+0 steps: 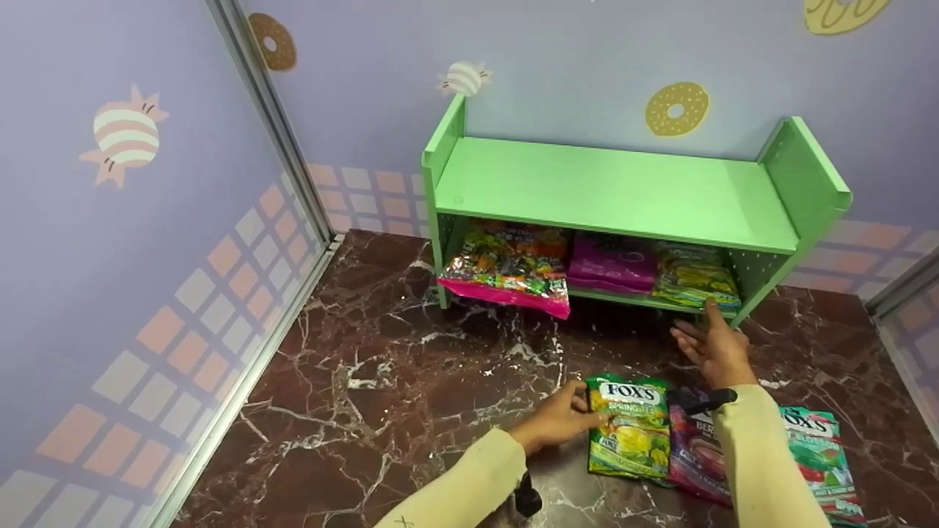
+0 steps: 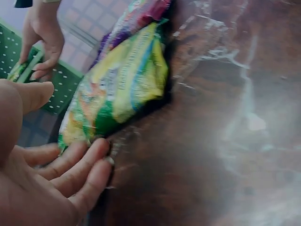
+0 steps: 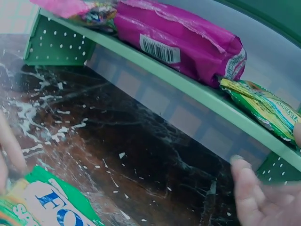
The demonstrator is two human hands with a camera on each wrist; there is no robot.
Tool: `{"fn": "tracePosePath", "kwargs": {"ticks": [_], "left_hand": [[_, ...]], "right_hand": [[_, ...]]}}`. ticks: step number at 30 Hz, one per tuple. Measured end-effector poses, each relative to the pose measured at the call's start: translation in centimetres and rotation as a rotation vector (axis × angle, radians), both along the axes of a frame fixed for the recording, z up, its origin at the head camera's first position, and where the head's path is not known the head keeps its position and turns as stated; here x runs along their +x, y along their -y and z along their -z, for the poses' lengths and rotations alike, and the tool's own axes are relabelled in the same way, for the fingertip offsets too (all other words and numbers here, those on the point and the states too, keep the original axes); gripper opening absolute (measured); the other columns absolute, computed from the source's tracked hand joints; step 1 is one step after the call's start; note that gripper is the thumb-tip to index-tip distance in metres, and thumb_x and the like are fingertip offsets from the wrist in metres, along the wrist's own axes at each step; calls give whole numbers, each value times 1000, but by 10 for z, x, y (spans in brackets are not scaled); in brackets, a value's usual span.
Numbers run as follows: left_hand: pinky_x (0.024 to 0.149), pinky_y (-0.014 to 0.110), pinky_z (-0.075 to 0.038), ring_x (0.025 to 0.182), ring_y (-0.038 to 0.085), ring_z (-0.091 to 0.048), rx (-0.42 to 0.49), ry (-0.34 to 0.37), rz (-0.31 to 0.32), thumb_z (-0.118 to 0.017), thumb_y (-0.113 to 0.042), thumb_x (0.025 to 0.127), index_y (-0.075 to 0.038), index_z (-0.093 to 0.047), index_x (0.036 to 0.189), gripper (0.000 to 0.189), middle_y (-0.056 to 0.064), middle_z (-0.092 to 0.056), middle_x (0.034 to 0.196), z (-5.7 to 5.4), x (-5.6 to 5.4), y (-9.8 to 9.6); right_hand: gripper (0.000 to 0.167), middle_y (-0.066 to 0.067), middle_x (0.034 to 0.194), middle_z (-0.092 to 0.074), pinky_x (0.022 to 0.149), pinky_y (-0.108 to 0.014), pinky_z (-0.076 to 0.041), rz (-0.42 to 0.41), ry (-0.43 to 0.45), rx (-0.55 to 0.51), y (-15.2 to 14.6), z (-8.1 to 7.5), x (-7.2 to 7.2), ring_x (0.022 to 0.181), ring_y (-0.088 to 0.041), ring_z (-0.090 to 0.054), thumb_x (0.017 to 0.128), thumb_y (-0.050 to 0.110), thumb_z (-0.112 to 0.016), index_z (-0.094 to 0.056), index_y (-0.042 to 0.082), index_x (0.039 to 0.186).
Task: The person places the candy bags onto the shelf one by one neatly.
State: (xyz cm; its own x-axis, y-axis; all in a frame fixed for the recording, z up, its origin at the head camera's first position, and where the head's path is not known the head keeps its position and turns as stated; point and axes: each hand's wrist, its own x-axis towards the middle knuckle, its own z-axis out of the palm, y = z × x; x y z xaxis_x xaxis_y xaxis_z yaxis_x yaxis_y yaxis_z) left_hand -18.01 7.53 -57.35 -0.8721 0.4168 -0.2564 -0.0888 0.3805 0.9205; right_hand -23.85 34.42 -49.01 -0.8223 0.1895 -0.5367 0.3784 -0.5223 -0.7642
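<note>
My left hand (image 1: 561, 418) is beside a green Fox's Spring Tea candy bag (image 1: 628, 433) lying on the floor. In the left wrist view its fingers are extended at the bag's end, and the thumb stands apart from them. At the right end of the lower shelf, my right hand (image 1: 722, 350) has one fingertip at the front edge of a yellow-green candy bag (image 1: 695, 277). Its other fingers spread below the shelf board (image 3: 188, 89), holding nothing. A purple Fox's bag (image 1: 697, 455) lies against the Spring Tea bag, partly hidden by the right wrist strap.
The green shelf unit (image 1: 616, 187) stands against the wall. Its lower level also bears a multicoloured candy bag (image 1: 513, 264), overhanging the front, and a magenta bag (image 1: 612, 265). Another Fox's bag (image 1: 818, 462) lies right of my right forearm on the dark marbled floor (image 1: 381, 411).
</note>
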Motion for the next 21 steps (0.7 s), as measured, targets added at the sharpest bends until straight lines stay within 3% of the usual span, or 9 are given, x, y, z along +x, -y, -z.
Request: {"fn": "tracePosePath", "kwargs": {"ticks": [3,7,11,17,21], "left_hand": [[81,29,-49,92,10,-62,-51,-4,-3,-72,-38,85,-16,-46,136,62,3,-61,109,2,3,-2],[86,29,-49,93,9,-60,-91,-6,25,-73,-42,83,-16,-47,134,63,0,-59,110,3,5,-5],[84,27,-48,90,7,-55,-110,25,36,-73,-44,83,-17,-48,130,60,-3,-56,110,3,8,-7],[76,23,-47,84,4,-53,-63,23,31,-73,-39,84,-18,-52,119,46,-2,-53,105,4,11,-6],[76,22,-46,84,4,-52,-48,14,30,-73,-38,84,-17,-53,117,44,-2,-53,103,5,13,-4]], "right_hand": [[88,1,82,-75,66,-24,-57,-100,-29,18,-3,-2,-1,80,-12,-73,94,55,-47,2,18,156],[86,0,85,-76,66,-24,-57,-151,-36,35,-5,-3,-5,82,-12,-73,95,57,-42,-6,8,156],[86,-1,84,-76,62,-24,-56,-151,-23,30,-7,-3,-9,81,-13,-73,95,57,-41,-3,10,156],[88,0,81,-76,60,-24,-56,-152,-27,50,-8,-1,-11,79,-12,-73,96,58,-39,3,9,155],[92,0,79,-76,61,-25,-57,-144,-22,57,-8,1,-14,76,-13,-73,95,59,-41,14,14,154]]}}
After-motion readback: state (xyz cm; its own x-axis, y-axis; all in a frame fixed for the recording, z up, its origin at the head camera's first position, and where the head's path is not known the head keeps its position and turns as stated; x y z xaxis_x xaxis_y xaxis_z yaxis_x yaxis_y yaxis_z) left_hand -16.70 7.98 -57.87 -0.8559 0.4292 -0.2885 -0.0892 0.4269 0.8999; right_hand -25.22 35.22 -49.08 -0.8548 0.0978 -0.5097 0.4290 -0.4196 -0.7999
